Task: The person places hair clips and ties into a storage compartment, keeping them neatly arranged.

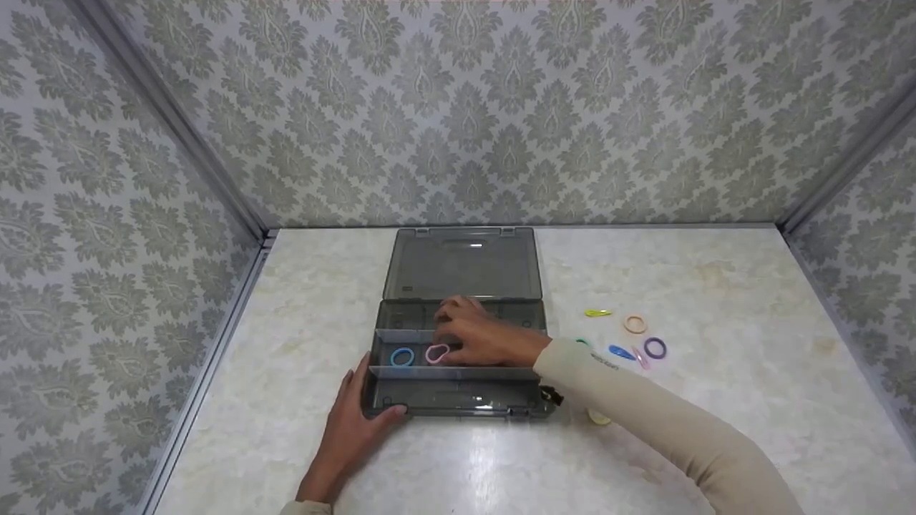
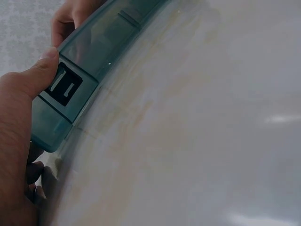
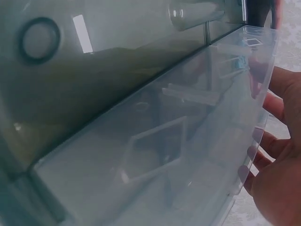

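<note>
A smoky grey organizer box (image 1: pixel 458 408) lies on the table with its lid (image 1: pixel 465 265) laid back. My left hand (image 1: pixel 356 422) grips the front left corner, thumb over the front edge. In the left wrist view that thumb (image 2: pixel 44 68) rests beside a dark latch opening. My right hand (image 1: pixel 479 336) reaches into the middle row. Its thumb is right by a pink hair tie (image 1: pixel 437 353); whether it pinches the tie is hidden. Left of it lies a blue hair tie (image 1: pixel 402 357). In the right wrist view the fingers (image 3: pixel 270 143) show behind a clear divider (image 3: pixel 155 146).
Right of the box lie a yellow hair clip (image 1: pixel 597 312), an orange hair tie (image 1: pixel 635 325), a purple hair tie (image 1: pixel 655 348), a blue clip (image 1: pixel 621 352) and a pink clip (image 1: pixel 640 357). A pale yellow ring (image 1: pixel 598 417) and a green item (image 1: pixel 583 342) are partly under the right sleeve.
</note>
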